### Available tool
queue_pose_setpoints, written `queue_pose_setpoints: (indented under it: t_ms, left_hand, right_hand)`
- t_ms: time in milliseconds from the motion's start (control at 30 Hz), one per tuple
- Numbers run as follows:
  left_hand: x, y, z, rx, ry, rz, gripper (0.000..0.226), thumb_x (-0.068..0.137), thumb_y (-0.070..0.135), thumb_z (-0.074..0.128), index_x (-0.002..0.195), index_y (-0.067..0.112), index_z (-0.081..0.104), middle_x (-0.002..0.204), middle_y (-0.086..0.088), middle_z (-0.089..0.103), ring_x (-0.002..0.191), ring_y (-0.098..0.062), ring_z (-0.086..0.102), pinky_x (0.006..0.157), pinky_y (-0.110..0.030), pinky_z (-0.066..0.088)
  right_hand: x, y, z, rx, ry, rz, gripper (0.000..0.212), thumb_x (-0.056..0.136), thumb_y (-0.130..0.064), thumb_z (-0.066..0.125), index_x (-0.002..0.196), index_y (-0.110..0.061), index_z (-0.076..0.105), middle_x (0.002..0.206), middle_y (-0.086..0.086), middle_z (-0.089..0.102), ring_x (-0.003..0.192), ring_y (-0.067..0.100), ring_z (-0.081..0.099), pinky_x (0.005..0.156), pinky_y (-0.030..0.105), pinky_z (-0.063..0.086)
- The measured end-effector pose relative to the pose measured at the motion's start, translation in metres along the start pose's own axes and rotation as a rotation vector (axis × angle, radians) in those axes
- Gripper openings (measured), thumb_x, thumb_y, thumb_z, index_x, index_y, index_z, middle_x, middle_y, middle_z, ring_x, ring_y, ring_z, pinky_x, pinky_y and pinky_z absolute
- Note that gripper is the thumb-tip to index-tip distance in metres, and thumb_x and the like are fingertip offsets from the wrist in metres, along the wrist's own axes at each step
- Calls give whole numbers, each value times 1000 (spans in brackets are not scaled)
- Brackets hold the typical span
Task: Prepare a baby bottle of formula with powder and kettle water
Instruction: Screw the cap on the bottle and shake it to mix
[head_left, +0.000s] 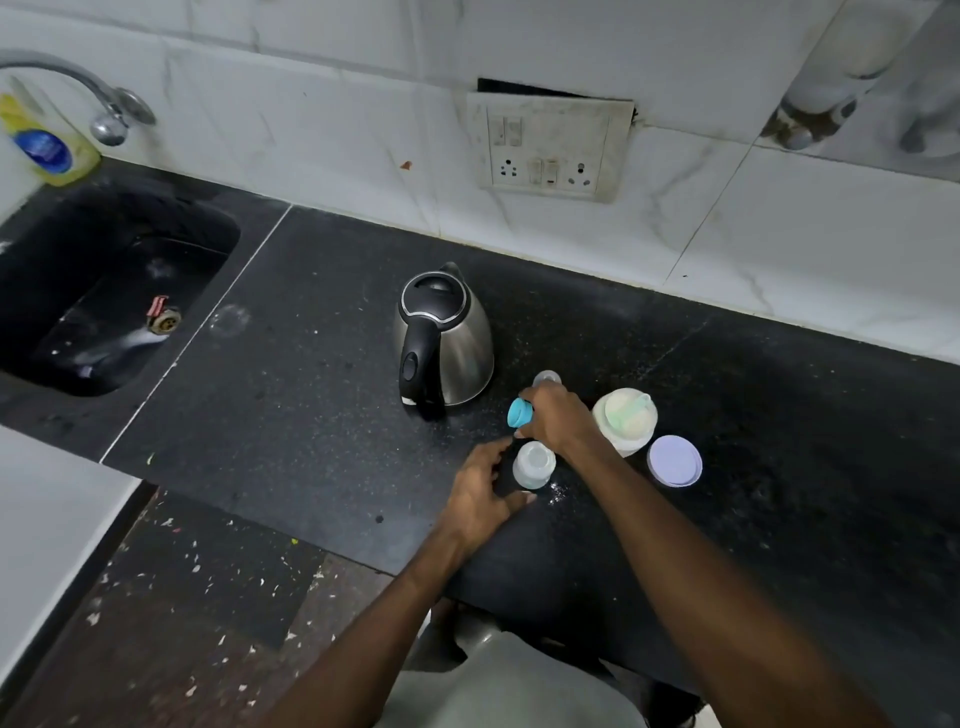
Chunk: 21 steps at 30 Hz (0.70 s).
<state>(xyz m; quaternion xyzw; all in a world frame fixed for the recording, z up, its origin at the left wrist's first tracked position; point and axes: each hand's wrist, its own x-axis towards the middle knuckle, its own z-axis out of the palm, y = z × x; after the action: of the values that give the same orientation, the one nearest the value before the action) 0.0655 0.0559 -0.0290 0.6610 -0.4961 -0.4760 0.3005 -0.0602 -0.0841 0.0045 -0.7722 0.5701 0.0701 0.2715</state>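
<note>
A blue bottle ring (520, 412) is pinched in the fingers of the right hand (558, 418), held just above the black granite counter (291, 374) and a little beyond the open baby bottle (533, 465). The bottle stands upright on the counter, its mouth uncovered, and is flanked by the left hand (480, 493), whose thumb and fingers are curved loosely around its near and left side (whether they actually touch the plastic cannot be told). Just beyond the right hand a clear bottle cap (547, 378) is seen lying on the counter, partly hidden. To the right of that hand stands an open formula powder container (625, 418), with a pale green scoop (635, 408) resting in the powder, and its lilac lid (674, 461) lies flat beside it. A steel electric kettle (443, 338), lid closed and handle turned toward the viewer, is set behind the bottle. A sink (104, 291) is sunk into the counter at far left, with a tap (78, 88) above it.
</note>
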Motion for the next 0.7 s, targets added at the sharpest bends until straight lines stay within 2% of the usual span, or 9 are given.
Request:
queue_pose_setpoints:
  t_ms: [133,200,300,433,500,600,700]
  left_hand:
    - [5,4,6,-15,-1,57,80,71,35,91,143,24,58,138,5,63,127,-12,62,108,-31,52]
    - [7,6,8,5,1,74,75,73,31,93,140,22,61,135,4,66,124,-11,64,107,-32,54]
    - [11,7,10,14,23,75,75,74,26,95,141,18,61,136,1,66,123,-11,65,108,-32,54]
    - [17,6,16,16,21,55,87,69,27,98,145,13,58,139,-3,65,127,-17,63,111,-38,52]
    - [20,7,19,20,10,49,87,69,23,97,146,14,57,141,-3,64,129,-18,62,114,-37,49]
    - [23,4,21,27,16,75,76,76,16,92,144,15,59,141,-3,65,129,-17,62,114,-38,48]
    - [28,-5,20,15,19,104,66,77,23,88,139,18,63,135,2,69,123,-13,66,109,-43,53]
  right_hand:
    - [5,-2,0,-20,1,-12,53,84,-30,83,130,-12,61,125,13,65,112,32,65,94,44,56]
    - [5,-2,-4,-9,32,-30,53,82,-33,85,125,-12,62,124,11,64,112,31,64,91,43,55]
    - [-1,-2,-15,76,186,-69,56,77,-40,86,120,-16,61,123,5,61,111,28,63,88,41,53]
    - [-25,-3,-39,229,390,-104,58,74,-43,87,117,-21,56,117,-1,64,108,19,59,83,34,48]
    - [-39,0,-50,343,447,-110,59,73,-42,88,116,-22,54,113,-3,67,105,16,61,82,33,52]
    - [-59,8,-59,546,402,-125,59,72,-34,91,117,-22,55,111,-5,72,101,10,68,88,30,58]
    - [-77,18,-59,562,328,-150,58,73,-33,92,118,-23,57,105,-6,71,96,7,67,85,24,57]
